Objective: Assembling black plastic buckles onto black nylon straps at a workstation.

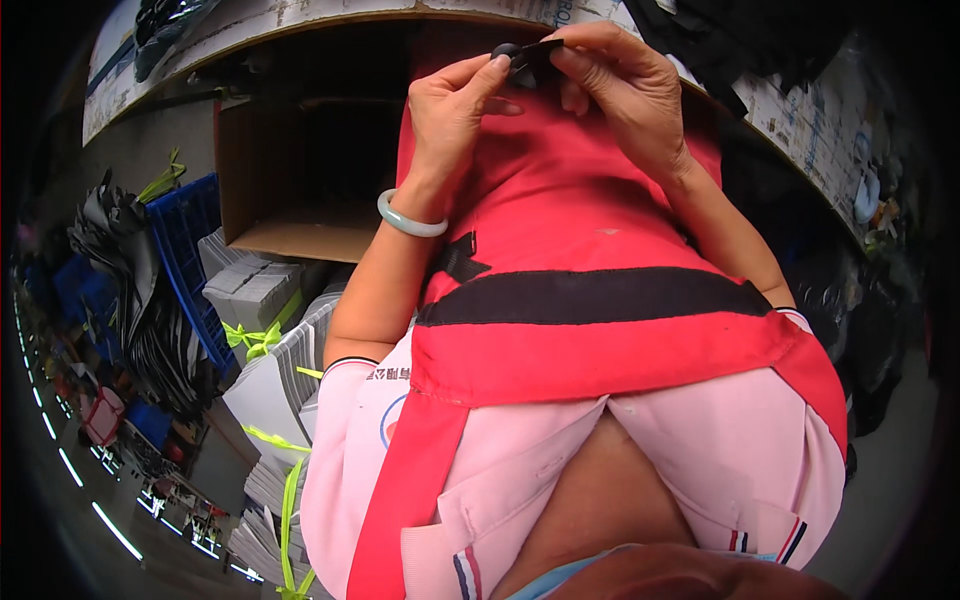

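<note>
Up over my lap, my left hand [447,118] and my right hand [632,98] are raised close together. Between them is a small black strip [540,58] with a dark rounded piece at its left end. My left thumb and forefinger pinch that rounded end. The strip's right end sits between my right thumb and fingers. What it belongs to is too small to make out. Below the hands spreads my red apron [590,190], with a black band across it.
A worktable with a white printed cover [270,30] curves along the far side, with black material [750,40] at its right. To my left stand an open cardboard box [300,238], a blue crate [190,260] and grey sheet bundles [255,290] tied with yellow-green strips.
</note>
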A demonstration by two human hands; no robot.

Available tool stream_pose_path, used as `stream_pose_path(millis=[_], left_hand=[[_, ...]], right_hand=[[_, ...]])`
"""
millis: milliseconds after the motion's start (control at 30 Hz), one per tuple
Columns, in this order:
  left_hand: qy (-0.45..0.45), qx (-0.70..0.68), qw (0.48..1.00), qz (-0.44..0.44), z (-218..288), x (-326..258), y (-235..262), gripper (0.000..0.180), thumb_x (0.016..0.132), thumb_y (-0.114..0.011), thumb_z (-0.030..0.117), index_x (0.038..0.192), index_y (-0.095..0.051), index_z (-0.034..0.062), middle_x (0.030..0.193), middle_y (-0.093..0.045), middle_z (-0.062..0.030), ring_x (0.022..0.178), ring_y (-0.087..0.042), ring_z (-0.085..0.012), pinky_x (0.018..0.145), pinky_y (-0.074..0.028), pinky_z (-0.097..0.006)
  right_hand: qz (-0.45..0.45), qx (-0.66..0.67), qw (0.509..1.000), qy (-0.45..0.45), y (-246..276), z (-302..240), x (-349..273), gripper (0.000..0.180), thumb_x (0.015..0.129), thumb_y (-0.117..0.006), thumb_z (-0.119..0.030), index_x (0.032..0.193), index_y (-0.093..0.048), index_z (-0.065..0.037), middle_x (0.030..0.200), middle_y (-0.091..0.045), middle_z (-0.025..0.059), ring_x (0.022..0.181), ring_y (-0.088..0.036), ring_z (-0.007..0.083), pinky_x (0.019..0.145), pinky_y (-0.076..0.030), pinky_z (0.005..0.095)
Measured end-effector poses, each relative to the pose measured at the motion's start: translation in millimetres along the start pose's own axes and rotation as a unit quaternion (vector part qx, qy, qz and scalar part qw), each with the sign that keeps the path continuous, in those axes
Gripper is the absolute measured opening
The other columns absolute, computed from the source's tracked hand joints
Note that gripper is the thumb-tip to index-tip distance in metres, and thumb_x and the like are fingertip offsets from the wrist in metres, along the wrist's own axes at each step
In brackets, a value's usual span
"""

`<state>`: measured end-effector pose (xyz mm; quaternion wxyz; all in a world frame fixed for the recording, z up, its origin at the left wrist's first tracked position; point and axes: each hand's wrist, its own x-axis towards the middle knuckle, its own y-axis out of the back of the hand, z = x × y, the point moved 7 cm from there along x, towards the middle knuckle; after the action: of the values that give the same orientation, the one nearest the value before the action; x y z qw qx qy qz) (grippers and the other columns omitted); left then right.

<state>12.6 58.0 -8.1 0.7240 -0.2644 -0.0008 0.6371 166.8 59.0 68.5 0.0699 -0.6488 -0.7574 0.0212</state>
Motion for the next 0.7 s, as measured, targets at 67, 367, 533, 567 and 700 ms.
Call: stream_pose_path(millis=[67,367,533,567,700], left_hand=[[-0.014,-0.024,1.000,0.009,3,-3,1,0.022,0.090,-0.067,0.011,0.103,-0.069,-0.0069,0.087,-0.071,-0.0102,0.073,-0.067,-0.0128,0.066,-0.055,-0.023],[-0.171,0.129,0.977,0.003,13,-11,-3,0.017,0.086,-0.071,0.005,0.102,-0.071,-0.0013,0.088,-0.071,-0.0067,0.077,-0.065,-0.0108,0.070,-0.052,-0.021],[-0.232,0.121,0.964,-0.041,24,-13,-4,0.019,0.082,-0.069,-0.005,0.100,-0.072,-0.0007,0.090,-0.068,-0.0070,0.081,-0.063,-0.0112,0.070,-0.050,-0.022],[-0.231,0.122,0.964,-0.043,24,-13,-4,0.019,0.082,-0.069,-0.005,0.100,-0.072,-0.0007,0.090,-0.068,-0.0070,0.081,-0.063,-0.0112,0.070,-0.050,-0.022],[-0.267,0.187,0.939,-0.105,31,-26,-13,0.020,0.080,-0.068,-0.011,0.098,-0.071,-0.0025,0.096,-0.066,-0.0088,0.088,-0.061,-0.0141,0.078,-0.051,-0.023]], right_hand=[[-0.022,-0.056,0.996,-0.067,0,5,4,0.017,0.091,-0.067,-0.016,0.101,-0.067,-0.003,0.080,-0.064,-0.0002,0.065,-0.056,0.0042,0.058,-0.045,0.0170],[-0.048,-0.103,0.951,-0.289,6,49,-12,0.020,0.093,-0.063,-0.019,0.091,-0.061,0.000,0.073,-0.064,0.0048,0.056,-0.059,0.0076,0.051,-0.049,0.0199],[-0.027,0.032,0.974,-0.222,1,48,-9,0.025,0.096,-0.060,-0.022,0.109,-0.057,-0.001,0.076,-0.060,0.0032,0.063,-0.062,0.0085,0.054,-0.053,0.0205],[-0.047,0.051,0.969,-0.239,2,49,-9,0.026,0.096,-0.060,-0.022,0.110,-0.058,-0.001,0.077,-0.059,0.0026,0.064,-0.062,0.0079,0.055,-0.053,0.0201],[-0.147,0.004,0.949,-0.278,6,56,-11,0.028,0.094,-0.064,-0.029,0.099,-0.065,-0.002,0.078,-0.062,0.0016,0.063,-0.059,0.0053,0.054,-0.049,0.0169]])
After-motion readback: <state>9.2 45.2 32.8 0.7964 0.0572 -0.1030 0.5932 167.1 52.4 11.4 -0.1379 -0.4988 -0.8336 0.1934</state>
